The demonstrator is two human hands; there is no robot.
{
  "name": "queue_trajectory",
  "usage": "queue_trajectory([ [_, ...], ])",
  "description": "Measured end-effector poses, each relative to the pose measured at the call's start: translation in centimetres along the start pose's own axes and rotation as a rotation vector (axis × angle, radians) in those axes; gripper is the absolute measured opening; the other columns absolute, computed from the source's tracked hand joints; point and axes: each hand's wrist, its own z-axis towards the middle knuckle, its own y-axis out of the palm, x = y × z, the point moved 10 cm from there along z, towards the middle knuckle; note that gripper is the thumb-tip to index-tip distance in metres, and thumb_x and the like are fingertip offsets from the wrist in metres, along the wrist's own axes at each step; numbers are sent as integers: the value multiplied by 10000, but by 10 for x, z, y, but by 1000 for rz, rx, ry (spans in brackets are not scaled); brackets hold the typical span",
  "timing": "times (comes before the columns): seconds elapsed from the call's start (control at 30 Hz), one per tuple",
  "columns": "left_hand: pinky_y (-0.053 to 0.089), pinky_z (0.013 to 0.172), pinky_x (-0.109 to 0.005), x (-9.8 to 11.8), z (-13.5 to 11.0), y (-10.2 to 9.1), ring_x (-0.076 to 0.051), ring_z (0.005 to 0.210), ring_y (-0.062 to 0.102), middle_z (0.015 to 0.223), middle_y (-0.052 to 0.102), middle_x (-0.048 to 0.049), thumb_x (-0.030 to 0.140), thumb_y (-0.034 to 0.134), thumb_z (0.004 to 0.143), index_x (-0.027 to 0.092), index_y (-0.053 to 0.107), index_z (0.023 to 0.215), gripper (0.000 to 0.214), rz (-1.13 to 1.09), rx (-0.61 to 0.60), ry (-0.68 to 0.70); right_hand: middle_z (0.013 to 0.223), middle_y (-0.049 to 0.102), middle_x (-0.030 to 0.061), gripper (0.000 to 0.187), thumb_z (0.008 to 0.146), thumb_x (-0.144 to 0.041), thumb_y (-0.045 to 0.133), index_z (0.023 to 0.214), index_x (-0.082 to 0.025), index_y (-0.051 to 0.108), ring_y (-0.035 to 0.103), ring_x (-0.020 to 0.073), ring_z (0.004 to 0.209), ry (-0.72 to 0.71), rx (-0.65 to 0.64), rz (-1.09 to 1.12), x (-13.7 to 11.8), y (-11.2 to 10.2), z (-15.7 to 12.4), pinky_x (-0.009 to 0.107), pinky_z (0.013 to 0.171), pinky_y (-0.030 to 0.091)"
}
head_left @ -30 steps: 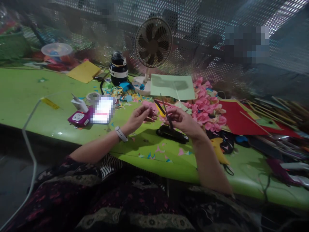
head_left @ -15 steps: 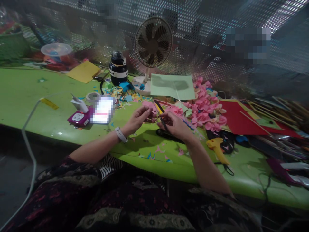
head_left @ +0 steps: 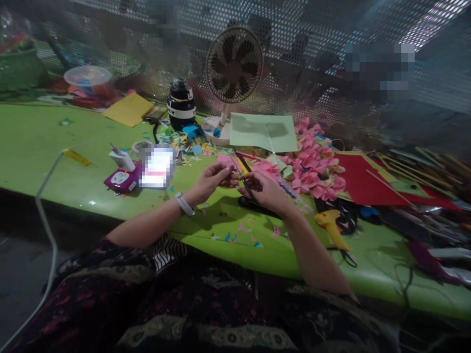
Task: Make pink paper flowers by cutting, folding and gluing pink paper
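Note:
My left hand [head_left: 217, 179], with a pale watch on the wrist, is held over the green table [head_left: 176, 220], its thumb and fingers pinched together. A piece of pink paper [head_left: 225, 160] shows at its fingertips, partly hidden by them. Close on the right, my right hand [head_left: 263, 189] grips a slim dark pointed tool, which looks like tweezers [head_left: 247, 185], tip up towards the left fingers. A yellow and black cutter knife [head_left: 243, 163] lies just behind. Under the right hand is a black object [head_left: 247, 202], mostly covered.
Pink paper flowers [head_left: 312, 162] are heaped at right, near red sheets [head_left: 362, 179] and a yellow glue gun [head_left: 334, 228]. A fan [head_left: 234, 66], dark bottle [head_left: 181, 105] and pale green sheet [head_left: 263, 132] stand behind. A phone [head_left: 158, 166] and purple power socket [head_left: 123, 179] are at left.
The tool in my right hand has tilted slightly, its tip now further left by the left fingertips. Both hands stay in nearly the same place.

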Motion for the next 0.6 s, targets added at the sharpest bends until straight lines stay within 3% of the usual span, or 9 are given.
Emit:
queue_trajectory([
  [0.6, 571, 634, -207, -1, -1, 2, -94, 603, 699, 754, 753, -30, 529, 848, 681, 138, 610, 839, 484, -64, -3, -31, 785, 654, 18, 508, 674, -566, 792, 959, -195, 595, 605, 169, 715, 0, 17, 18, 3, -1, 2, 310, 653, 499],
])
